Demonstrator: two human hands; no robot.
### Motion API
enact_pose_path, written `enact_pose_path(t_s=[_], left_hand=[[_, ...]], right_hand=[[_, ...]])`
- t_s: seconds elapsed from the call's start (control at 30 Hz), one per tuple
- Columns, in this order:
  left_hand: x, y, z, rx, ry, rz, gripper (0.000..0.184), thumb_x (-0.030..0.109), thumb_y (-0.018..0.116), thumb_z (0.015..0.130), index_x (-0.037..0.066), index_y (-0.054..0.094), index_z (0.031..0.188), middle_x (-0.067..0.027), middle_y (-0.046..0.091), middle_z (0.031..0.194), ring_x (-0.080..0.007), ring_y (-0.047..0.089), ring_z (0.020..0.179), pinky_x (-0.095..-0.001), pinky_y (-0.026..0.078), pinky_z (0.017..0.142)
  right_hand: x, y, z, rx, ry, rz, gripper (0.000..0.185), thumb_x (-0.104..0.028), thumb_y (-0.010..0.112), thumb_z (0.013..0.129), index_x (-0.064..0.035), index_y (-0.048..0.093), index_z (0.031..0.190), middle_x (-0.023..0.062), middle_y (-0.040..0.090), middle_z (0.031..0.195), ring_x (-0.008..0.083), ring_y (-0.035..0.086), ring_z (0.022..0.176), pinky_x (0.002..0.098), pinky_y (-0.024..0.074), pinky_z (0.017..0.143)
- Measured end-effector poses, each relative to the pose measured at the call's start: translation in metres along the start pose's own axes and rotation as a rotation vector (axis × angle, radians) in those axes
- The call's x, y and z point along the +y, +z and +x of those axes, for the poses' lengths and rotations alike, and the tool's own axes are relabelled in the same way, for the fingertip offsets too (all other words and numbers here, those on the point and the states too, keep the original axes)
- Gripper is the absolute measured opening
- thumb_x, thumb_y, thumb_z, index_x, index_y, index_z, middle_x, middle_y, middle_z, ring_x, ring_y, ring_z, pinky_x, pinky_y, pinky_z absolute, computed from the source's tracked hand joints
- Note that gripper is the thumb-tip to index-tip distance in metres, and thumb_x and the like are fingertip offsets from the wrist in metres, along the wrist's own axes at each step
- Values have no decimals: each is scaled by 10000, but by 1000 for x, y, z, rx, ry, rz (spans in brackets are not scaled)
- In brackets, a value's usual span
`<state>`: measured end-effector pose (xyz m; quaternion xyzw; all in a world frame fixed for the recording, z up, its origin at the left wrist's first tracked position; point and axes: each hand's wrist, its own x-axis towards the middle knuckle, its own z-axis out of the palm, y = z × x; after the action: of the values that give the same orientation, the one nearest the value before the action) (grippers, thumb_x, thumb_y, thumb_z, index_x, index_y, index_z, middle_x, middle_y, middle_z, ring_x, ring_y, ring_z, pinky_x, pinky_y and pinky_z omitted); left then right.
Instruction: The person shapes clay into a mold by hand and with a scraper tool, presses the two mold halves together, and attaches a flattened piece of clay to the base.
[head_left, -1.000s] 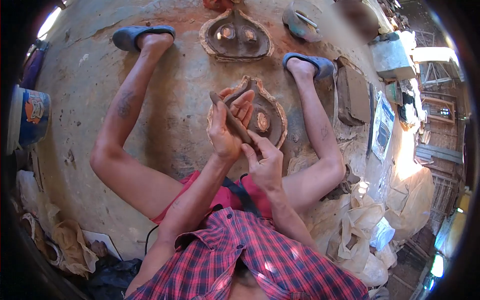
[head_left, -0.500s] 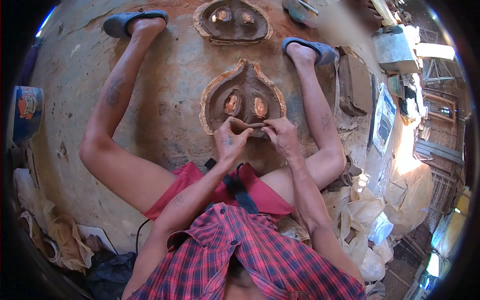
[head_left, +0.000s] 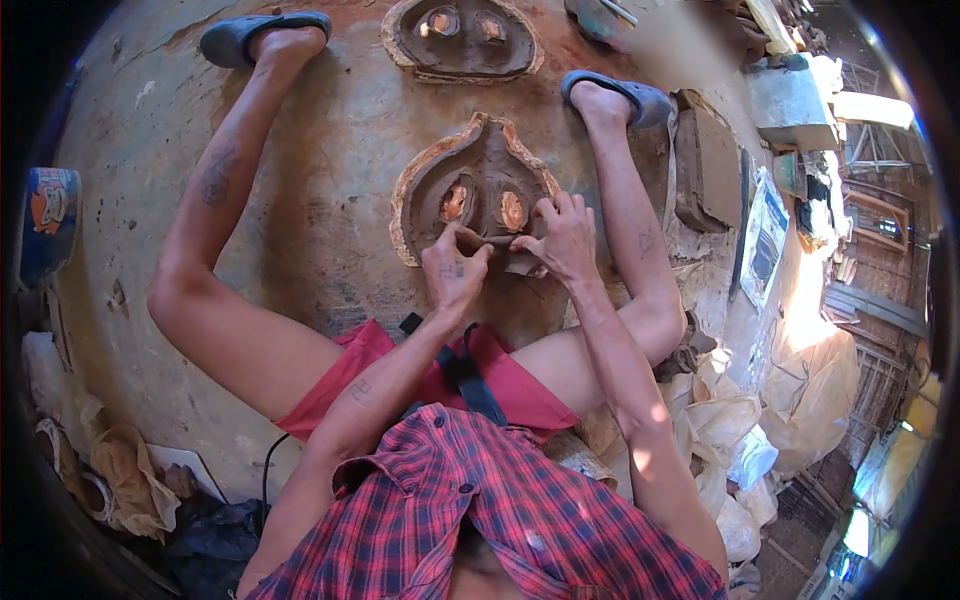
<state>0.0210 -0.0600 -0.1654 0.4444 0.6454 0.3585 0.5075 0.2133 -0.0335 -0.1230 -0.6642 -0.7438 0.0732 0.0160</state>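
Note:
A mould (head_left: 401, 205) with a pale, rough rim sits on the floor between my legs. Dark brown clay (head_left: 478, 160) lines its inside, around two raised rings with orange-tan centres. At its near edge lies a thin clay coil (head_left: 494, 241). My left hand (head_left: 455, 272) is closed, pinching the coil's left part between thumb and fingers. My right hand (head_left: 566, 242) has its thumb on the coil's right end, while its bent fingers rest over the mould's right rim. Part of the near rim is hidden behind my hands.
A second clay-lined mould (head_left: 463, 72) lies farther ahead. To the right stands a clay block (head_left: 706, 165), with crumpled plastic sheeting (head_left: 810, 400) nearer me. A blue tub (head_left: 50, 225) is at the far left. My clogs (head_left: 262, 36) flank the moulds.
My right hand has shifted up and its fingers have moved from the coil onto the mould's right rim, its thumb staying at the coil. My left hand still pinches. The view has shifted slightly.

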Motion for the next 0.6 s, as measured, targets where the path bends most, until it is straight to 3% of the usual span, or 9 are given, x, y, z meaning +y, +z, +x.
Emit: enact_pose_path(t_s=[0.03,0.07,0.13,0.17,0.23,0.3,0.4,0.5,0.6], left_hand=[[-1,1,3,13,31,-5,177,88,838,803,14,719,912,-147,769,808,-237,765,765,-364,591,729],[-3,0,5,26,64,-8,189,91,835,795,15,709,913,-167,763,795,-290,778,770,-391,593,723],[-4,-1,11,12,93,-8,202,81,832,792,14,705,934,-168,766,805,-286,778,767,-386,593,726],[-5,-1,13,-4,122,-6,207,64,832,794,4,707,948,-162,776,832,-253,777,778,-367,595,729],[-7,-5,14,-15,139,-2,213,46,832,797,-6,709,962,-157,786,859,-220,777,789,-348,597,731],[-5,-6,19,-8,174,13,224,62,817,784,17,704,972,-168,769,826,-315,779,793,-411,598,742],[-6,-3,23,-22,195,97,272,68,815,775,34,693,1016,-177,768,848,-351,773,822,-437,598,756],[3,-11,25,-69,260,117,317,29,818,766,25,674,1049,-156,777,873,-301,778,816,-387,598,762],[9,-12,32,-61,280,176,353,31,814,757,26,644,1066,-174,767,872,-338,770,837,-411,593,760]], right_hand=[[0,-2,0,-42,32,-52,819,-519,953,562,-157,695,1250,100,625,1245,317,572,1155,469,472,969],[0,-3,-5,-40,39,-55,819,-519,953,562,-157,695,1250,100,625,1245,317,572,1155,469,472,969],[-2,-4,-6,193,-78,-12,1003,-493,969,558,-185,598,1437,128,553,1460,344,534,1309,467,455,1050],[-1,0,-3,194,-86,-9,1003,-493,969,558,-185,598,1437,128,553,1460,344,534,1309,467,455,1050],[0,12,-2,43,33,39,1232,-509,979,545,-157,439,1594,193,385,1642,419,445,1441,489,421,1155],[2,22,-2,54,71,152,1232,-528,974,561,-119,431,1588,232,379,1636,439,409,1470,508,401,1184],[0,29,-12,92,110,266,1237,-526,974,583,-51,415,1578,288,372,1622,466,379,1487,518,376,1222],[-4,37,-5,129,118,279,1230,-483,980,598,-8,400,1573,305,376,1610,471,395,1466,510,376,1225],[-10,45,-8,153,169,297,1186,-430,978,626,-15,395,1570,286,356,1629,484,383,1466,531,374,1221]])
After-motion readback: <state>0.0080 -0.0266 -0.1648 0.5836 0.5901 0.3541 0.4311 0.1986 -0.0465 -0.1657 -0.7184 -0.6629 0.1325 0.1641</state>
